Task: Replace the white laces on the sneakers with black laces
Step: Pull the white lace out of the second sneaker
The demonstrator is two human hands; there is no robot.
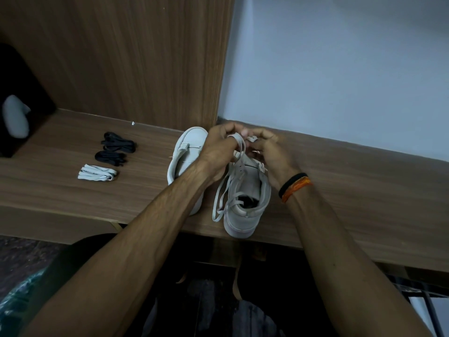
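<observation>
Centre frame: both hands' fingers (233, 132) pinch white lace (239, 147) to pull it out of right sneaker (245, 190); black laces (114, 149) wait left.

A single wide-angle head-worn camera looks forward and steeply down from close above the person's own forearms, facing a wooden shelf (340, 171) where a wood-grain panel (133, 57) meets a pale wall (340, 69), its edges curving with lens distortion.
</observation>
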